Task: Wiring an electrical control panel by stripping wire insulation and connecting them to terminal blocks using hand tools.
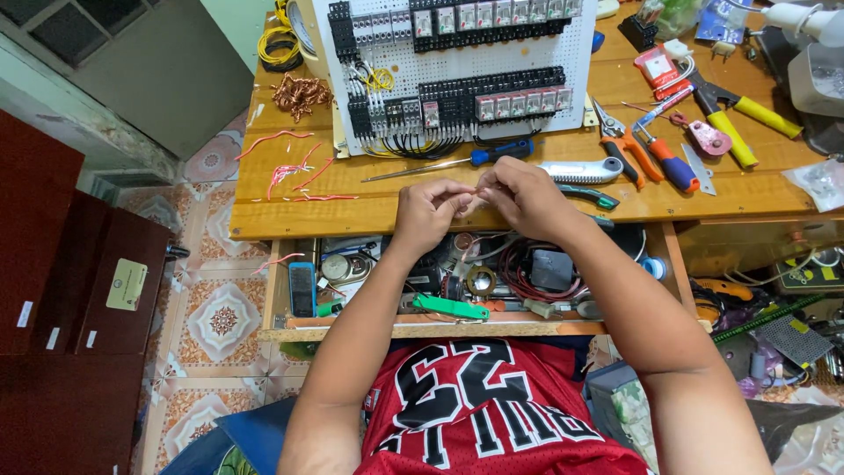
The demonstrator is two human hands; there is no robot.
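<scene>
red jersey point(475, 405) nearest lens. left hand point(428, 214) and right hand point(526, 195) together above bench edge, fingertips pinched on thin wire piece point(476, 191). white panel point(457, 70) partly wired; loose red wire lengths point(299, 171) lie unfitted on bench point(290, 215). judged mid-way.

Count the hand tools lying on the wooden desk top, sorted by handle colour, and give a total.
Blue handle: 2, a long screwdriver and a short screwdriver
Orange handle: 1, pliers
Yellow handle: 1, cutters
White handle: 1, folding knife
Total: 5
</scene>
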